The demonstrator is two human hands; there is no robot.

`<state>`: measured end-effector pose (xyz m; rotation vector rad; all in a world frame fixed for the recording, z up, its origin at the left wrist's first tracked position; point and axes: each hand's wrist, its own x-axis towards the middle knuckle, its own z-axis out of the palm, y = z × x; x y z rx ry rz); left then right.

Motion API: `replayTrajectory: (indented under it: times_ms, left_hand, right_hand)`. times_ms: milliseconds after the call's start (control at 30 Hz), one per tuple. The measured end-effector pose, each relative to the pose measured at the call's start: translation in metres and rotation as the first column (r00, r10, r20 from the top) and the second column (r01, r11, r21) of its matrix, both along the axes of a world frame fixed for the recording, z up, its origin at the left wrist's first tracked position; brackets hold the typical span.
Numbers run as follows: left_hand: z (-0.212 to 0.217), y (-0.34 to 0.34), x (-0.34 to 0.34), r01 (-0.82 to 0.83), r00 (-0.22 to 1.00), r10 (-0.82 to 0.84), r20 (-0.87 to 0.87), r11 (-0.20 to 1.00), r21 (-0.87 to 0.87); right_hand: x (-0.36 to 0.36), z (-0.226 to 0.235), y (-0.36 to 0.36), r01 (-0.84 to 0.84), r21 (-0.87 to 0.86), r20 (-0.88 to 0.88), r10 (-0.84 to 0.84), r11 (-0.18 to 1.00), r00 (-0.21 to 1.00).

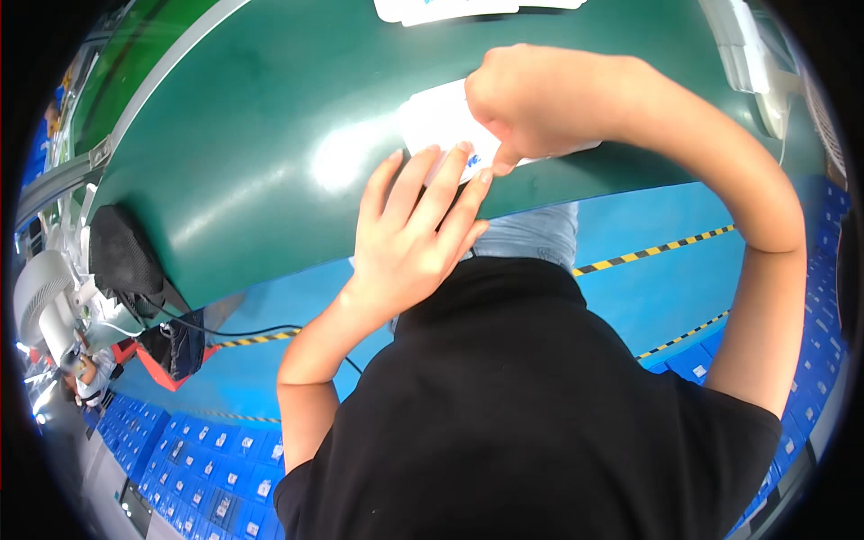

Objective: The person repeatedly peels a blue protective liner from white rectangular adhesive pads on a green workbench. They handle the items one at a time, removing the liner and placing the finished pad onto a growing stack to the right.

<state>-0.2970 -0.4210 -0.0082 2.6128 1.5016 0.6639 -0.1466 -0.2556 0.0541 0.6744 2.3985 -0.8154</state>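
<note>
A flat white packet [432, 115] with small blue marks lies on the green tabletop [261, 135], near the edge closest to me. My left hand [409, 236] rests on its near left part, fingers stretched out and spread, gripping nothing. Over the packet's right part my right hand [522, 103] is curled closed, its thumb side down close to my left fingertips. The curled fingers are hidden from above, so I cannot make out what they pinch. Part of the packet shows to the right, under my right wrist.
More white flat pieces [450, 9] lie at the table's far side. A black mesh-covered object [121, 252] is at the left end, beside a white fan [40, 288]. Rows of blue bins [216, 463] stand on the floor, which has yellow-and-black tape [657, 250].
</note>
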Motion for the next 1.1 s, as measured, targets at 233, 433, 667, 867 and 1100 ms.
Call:
replayTrajectory:
  times_ms: [233, 433, 667, 867, 1100]
  left_hand:
    - [0.012, 0.014, -0.012, 0.081, 0.98, -0.046, 0.195, 0.98, -0.18]
    - [0.013, 0.013, -0.011, 0.061, 0.979, -0.019, 0.204, 0.978, -0.201]
    - [0.01, 0.003, -0.008, 0.017, 0.996, -0.004, 0.093, 0.991, -0.134]
    - [0.0, -0.016, -0.014, -0.055, 0.997, 0.053, -0.048, 0.997, -0.055]
    - [0.005, -0.013, -0.01, -0.109, 0.986, 0.124, 0.111, 0.986, -0.128]
  right_hand:
    - [-0.001, 0.008, 0.004, -0.163, 0.086, 0.023, 0.162, 0.983, 0.987]
    - [0.006, 0.005, 0.014, -0.243, 0.125, 0.115, 0.229, 0.962, 0.967]
    - [0.0, 0.002, 0.008, -0.332, 0.13, 0.09, 0.323, 0.934, 0.942]
    - [0.009, -0.002, 0.005, -0.296, 0.134, 0.061, 0.291, 0.946, 0.955]
    - [0.025, -0.006, 0.012, -0.283, 0.147, -0.065, 0.295, 0.948, 0.953]
